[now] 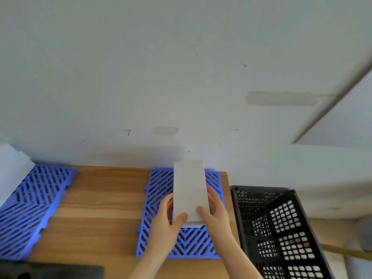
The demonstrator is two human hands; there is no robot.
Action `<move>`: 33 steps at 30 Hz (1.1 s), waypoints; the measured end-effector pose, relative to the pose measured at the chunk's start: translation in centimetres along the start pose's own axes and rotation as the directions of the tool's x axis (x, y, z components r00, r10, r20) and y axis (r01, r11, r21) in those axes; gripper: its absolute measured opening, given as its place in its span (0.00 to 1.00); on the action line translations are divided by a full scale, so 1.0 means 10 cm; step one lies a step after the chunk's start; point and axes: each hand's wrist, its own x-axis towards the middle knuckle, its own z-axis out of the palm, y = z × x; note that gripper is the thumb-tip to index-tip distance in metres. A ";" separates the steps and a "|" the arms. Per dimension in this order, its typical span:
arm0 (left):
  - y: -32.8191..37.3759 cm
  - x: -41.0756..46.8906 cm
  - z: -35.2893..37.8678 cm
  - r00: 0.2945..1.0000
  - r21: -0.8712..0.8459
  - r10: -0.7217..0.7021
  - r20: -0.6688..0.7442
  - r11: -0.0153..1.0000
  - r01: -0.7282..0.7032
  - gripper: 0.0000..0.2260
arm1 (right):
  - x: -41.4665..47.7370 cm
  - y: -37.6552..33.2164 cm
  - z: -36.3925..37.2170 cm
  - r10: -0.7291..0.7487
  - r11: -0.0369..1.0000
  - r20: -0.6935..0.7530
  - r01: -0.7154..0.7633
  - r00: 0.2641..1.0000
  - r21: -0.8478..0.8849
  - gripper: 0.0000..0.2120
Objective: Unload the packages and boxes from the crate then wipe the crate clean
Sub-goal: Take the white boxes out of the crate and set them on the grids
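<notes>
I am gripping a white box with both hands, my left hand and right hand curling round its lower sides. I am holding it over a blue mat on the wooden surface, lower centre of the frame. The black crate is sitting at lower right.

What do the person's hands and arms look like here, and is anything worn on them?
Both the left hand and right hand are bare: no gloves, rings or watch show. The left forearm and right forearm are also uncovered, with no sleeve in view down to the frame's lower edge.
</notes>
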 end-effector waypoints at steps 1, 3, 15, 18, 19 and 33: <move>-0.03 0.02 0.00 1.000 0.028 0.006 -0.006 1.000 -0.006 0.26 | 0.03 0.03 0.02 0.003 1.000 0.000 -0.003 1.000 -0.016 0.26; -0.08 0.05 -0.03 1.000 0.069 0.021 -0.005 0.997 -0.021 0.26 | 0.06 0.09 0.08 0.027 0.998 -0.008 -0.027 1.000 -0.048 0.27; -0.04 0.09 -0.04 0.999 0.074 -0.041 0.030 0.997 0.039 0.32 | 0.01 0.07 0.13 0.050 0.999 -0.043 -0.050 0.998 -0.004 0.30; 0.05 -0.03 -0.08 0.999 0.077 -0.012 -0.034 0.997 0.015 0.32 | -0.15 0.02 0.08 -0.027 0.999 -0.114 0.022 0.993 -0.039 0.29; 0.09 -0.08 -0.11 0.998 0.068 -0.006 -0.057 0.998 0.010 0.31 | -0.22 -0.01 0.06 -0.052 0.998 -0.135 0.045 0.989 -0.053 0.28; 0.68 -1.87 -0.82 0.937 0.148 0.231 -0.261 0.969 -0.198 0.16 | -1.41 -0.47 0.76 -0.263 0.958 -0.069 0.268 0.962 0.097 0.14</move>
